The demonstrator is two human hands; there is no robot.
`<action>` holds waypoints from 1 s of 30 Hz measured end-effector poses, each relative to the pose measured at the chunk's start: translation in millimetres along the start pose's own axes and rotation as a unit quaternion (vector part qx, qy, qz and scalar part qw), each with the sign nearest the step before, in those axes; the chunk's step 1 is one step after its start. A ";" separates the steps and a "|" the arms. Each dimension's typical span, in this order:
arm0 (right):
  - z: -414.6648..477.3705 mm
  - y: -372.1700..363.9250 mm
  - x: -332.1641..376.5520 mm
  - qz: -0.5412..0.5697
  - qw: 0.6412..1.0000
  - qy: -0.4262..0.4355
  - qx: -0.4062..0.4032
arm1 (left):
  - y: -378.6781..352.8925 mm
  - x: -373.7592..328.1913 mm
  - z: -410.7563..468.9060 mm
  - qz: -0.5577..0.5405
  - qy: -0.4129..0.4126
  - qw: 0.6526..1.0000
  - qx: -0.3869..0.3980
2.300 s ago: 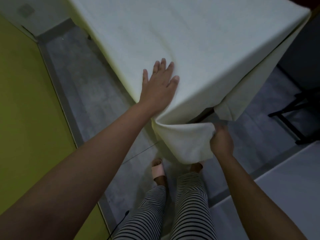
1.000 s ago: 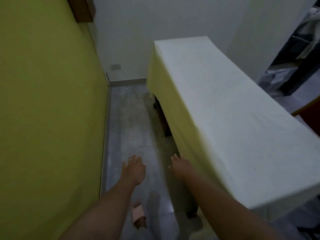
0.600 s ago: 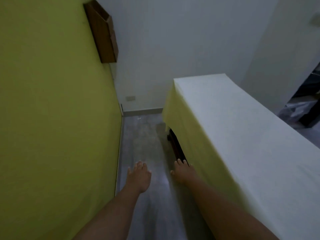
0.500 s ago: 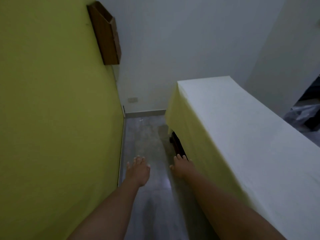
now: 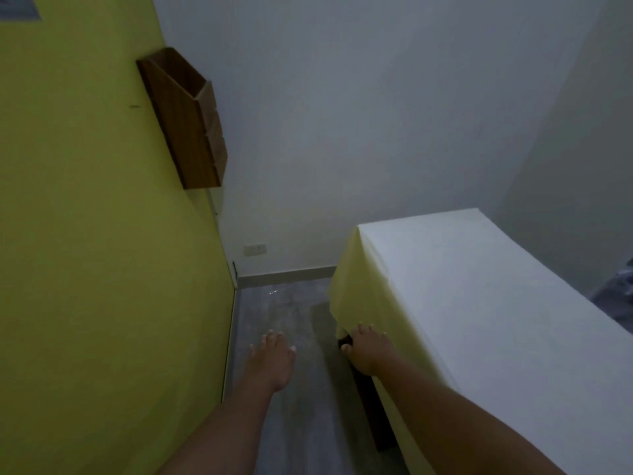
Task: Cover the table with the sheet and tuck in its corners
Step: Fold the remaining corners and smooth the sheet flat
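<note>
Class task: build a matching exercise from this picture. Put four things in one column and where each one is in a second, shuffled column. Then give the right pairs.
Things
1. left hand
2. right hand
3. wooden box
4. wall socket

Places
A. low on the white wall
B. at the hanging edge of the sheet
C. fixed on the yellow-green wall
D. over the grey floor, holding nothing

Pairs: 1-D, 2-B, 3-C, 4-A
</note>
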State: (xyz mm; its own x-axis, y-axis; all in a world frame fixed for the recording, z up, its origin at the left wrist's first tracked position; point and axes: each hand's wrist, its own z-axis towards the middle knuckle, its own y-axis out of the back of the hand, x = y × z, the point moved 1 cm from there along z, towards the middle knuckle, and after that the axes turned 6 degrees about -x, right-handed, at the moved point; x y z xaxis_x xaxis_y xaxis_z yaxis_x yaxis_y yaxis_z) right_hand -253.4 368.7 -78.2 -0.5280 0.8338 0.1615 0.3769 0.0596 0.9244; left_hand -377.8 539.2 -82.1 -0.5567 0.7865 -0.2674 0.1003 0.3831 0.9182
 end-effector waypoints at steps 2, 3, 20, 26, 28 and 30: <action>45.3 20.8 -0.6 -0.012 1.000 0.005 -0.003 | 17.6 -7.8 41.4 -0.009 0.004 1.000 -0.008; 67.1 28.9 -0.3 -0.018 1.000 0.008 -0.005 | 24.0 -10.6 59.4 -0.010 -0.001 1.000 -0.014; 372.6 111.7 28.9 0.026 0.998 -0.054 -0.030 | 126.8 14.4 396.5 0.104 -0.064 0.992 0.026; 446.7 157.7 -7.6 0.056 0.989 -0.117 -0.077 | 150.2 -45.2 513.5 0.138 -0.166 0.974 0.074; 468.6 178.9 -35.0 0.058 0.981 -0.153 -0.100 | 148.0 -79.4 547.8 0.144 -0.213 0.963 0.081; 488.6 198.6 -66.4 0.068 0.972 -0.188 -0.123 | 147.9 -117.5 583.7 0.145 -0.256 0.953 0.076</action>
State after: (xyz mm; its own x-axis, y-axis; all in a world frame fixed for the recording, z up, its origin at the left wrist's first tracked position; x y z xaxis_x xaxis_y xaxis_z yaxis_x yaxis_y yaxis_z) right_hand 228.4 593.4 -74.2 -0.1530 0.9694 0.1921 0.2048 -0.1590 0.9658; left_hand 183.7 786.2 -85.4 -0.0156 0.9883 -0.1519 0.3278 0.1485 0.9330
